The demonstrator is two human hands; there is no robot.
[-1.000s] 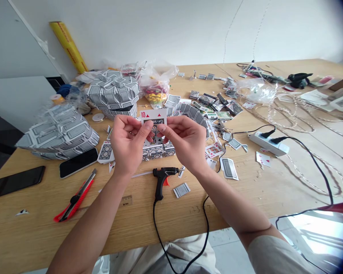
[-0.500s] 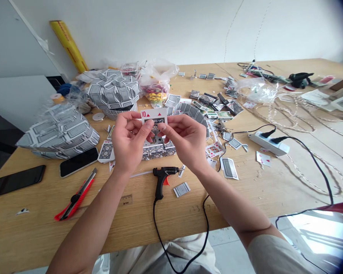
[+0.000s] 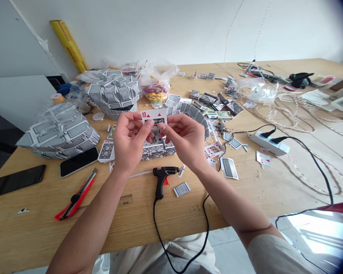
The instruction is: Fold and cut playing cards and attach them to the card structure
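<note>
Both hands pinch playing cards (image 3: 154, 115) at chest height over the table, a red ten face showing behind a patterned card back. My left hand (image 3: 130, 139) grips the left edge, its thumb pressed on the front. On the right edge, my right hand (image 3: 185, 139) holds with thumb and fingers. Behind and below them sits a box-like piece covered in patterned cards (image 3: 157, 152), partly hidden by the hands. A black glue gun (image 3: 161, 180) lies on its side nearer the table's front edge, beside a small folded card (image 3: 181, 189).
Left are a red utility knife (image 3: 76, 196), two phones (image 3: 17, 180) and card-covered structures (image 3: 60, 133). Right are scattered cards (image 3: 229, 168), a white power strip (image 3: 268, 143) and coiled cords (image 3: 291, 118). The glue gun's black cable (image 3: 207, 224) loops past the front edge.
The hands and the cards between them have shifted very slightly, the cards a little lower. The grip looks the same.
</note>
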